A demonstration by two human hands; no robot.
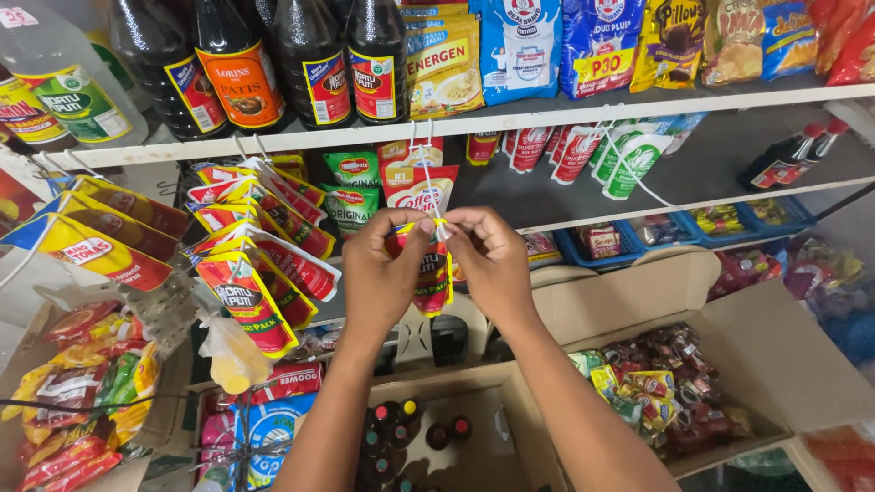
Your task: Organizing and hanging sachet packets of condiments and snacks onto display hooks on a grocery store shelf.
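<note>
Both my hands are raised in front of a shop shelf. My left hand (383,273) pinches the top of a small red and yellow sauce pouch (436,273), which hangs down between my hands. My right hand (492,260) grips a thin white string (425,159) at the pouch's top; the string runs up to the white shelf edge (510,118) above. More red and yellow pouches (260,264) hang in a bunch to the left.
Dark sauce bottles (310,59) and snack bags (602,41) fill the top shelf. An open cardboard box (784,355) of wrapped sweets sits at lower right, a box with small bottles (410,428) below my arms. Sachet strips (82,392) hang at left.
</note>
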